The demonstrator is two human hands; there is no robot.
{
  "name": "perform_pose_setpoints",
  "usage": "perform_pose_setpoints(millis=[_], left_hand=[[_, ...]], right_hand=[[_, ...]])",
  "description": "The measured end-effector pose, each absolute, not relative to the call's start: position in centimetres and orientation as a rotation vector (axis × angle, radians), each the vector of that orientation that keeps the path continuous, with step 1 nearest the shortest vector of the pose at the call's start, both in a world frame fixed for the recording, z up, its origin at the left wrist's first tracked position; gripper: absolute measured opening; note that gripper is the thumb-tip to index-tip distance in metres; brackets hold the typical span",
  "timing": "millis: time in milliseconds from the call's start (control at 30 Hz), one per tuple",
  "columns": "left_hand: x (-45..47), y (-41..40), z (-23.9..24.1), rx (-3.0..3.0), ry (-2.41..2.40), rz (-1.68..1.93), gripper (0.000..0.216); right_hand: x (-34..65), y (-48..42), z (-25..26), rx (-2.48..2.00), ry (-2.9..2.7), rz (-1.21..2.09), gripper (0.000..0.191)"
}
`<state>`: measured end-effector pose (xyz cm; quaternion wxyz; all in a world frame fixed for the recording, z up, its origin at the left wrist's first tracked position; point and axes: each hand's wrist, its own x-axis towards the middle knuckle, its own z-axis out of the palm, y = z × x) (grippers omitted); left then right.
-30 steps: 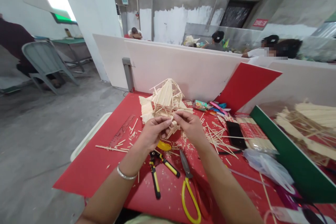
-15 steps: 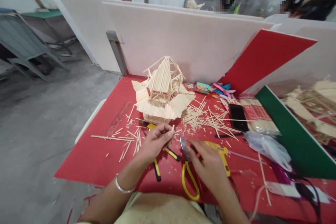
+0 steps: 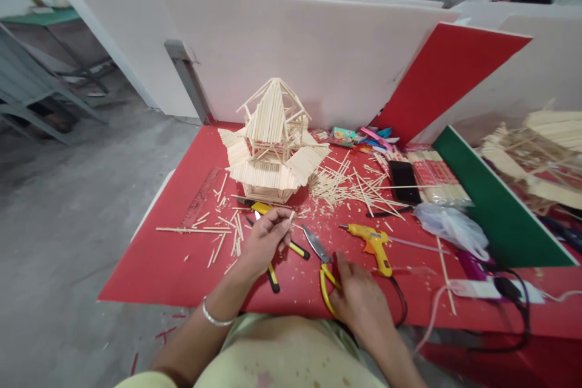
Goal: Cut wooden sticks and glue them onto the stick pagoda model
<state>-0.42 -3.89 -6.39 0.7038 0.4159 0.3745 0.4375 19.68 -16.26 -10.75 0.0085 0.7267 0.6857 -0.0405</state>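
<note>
My left hand point(image 3: 268, 235) is closed in a pinch on a short wooden stick point(image 3: 291, 217), its tip poking up past the thumb. My right hand point(image 3: 359, 291) grips the yellow handles of a pair of scissors point(image 3: 319, 247), whose blades point away toward the upper left. Just beyond my left hand stands a tiered model house point(image 3: 273, 151) built of thin sticks, with sloping stick roofs. Yellow-and-black cutters point(image 3: 297, 248) lie under and beside my left hand. A yellow glue gun point(image 3: 373, 244) rests to the right of the scissors.
Loose sticks point(image 3: 339, 185) and cut pieces litter the red board point(image 3: 150, 273). At the right are a phone point(image 3: 404, 182), packs of sticks point(image 3: 439, 176), a plastic bag point(image 3: 452, 227) and cables. White panels point(image 3: 295, 54) stand behind; a green board point(image 3: 504, 206) is at the right. Other people sit beyond.
My right hand has shifted down from beside the scissors' pivot to their handles, uncovering the glue gun. My left hand still pinches the stick. The camera view has shifted slightly.
</note>
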Motion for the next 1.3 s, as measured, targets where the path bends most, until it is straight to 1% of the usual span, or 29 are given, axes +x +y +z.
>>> perform_pose_setpoints(millis=[33, 167, 267, 367, 467, 567, 933, 1067, 1167, 1300], left_hand=[[-0.6, -4.1, -6.4, 0.923, 0.835, 0.977, 0.024], [-1.0, -4.7, -6.6, 0.925, 0.821, 0.975, 0.024], [-1.0, -5.1, -6.5, 0.977, 0.83, 0.953, 0.023], [-0.9, -5.3, -6.4, 1.064, 0.857, 0.948, 0.02], [-0.8, -5.5, -6.3, 1.154, 0.885, 0.954, 0.018], [-0.9, -5.6, -6.5, 1.214, 0.905, 0.964, 0.017], [-1.9, -5.2, -6.3, 1.455, 0.951, 1.007, 0.015], [-2.1, -5.1, -6.8, 1.558, 0.971, 0.998, 0.016], [-1.9, -5.4, -7.5, 1.531, 0.993, 0.983, 0.016], [-1.7, -5.8, -8.3, 1.348, 0.977, 0.947, 0.015]], right_hand=[[20.0, -16.4, -10.7, 2.273, 2.142, -0.148, 0.067], [20.7, -16.5, -10.0, 2.396, 2.12, -0.283, 0.053], [20.4, -16.3, -8.8, 2.511, 2.293, -0.481, 0.055], [19.3, -15.8, -7.1, 2.526, 2.549, -0.661, 0.058], [18.1, -15.1, -5.6, 2.46, 2.665, -0.695, 0.054], [17.4, -14.2, -5.1, 2.413, 2.651, -0.711, 0.05], [16.5, -12.6, -5.8, 2.301, 2.581, -0.801, 0.057], [16.7, -12.6, -6.0, 2.286, 2.55, -0.862, 0.057], [16.7, -12.8, -6.5, 2.304, 2.558, -0.905, 0.056], [16.6, -13.0, -7.2, 2.282, 2.599, -1.05, 0.045]])
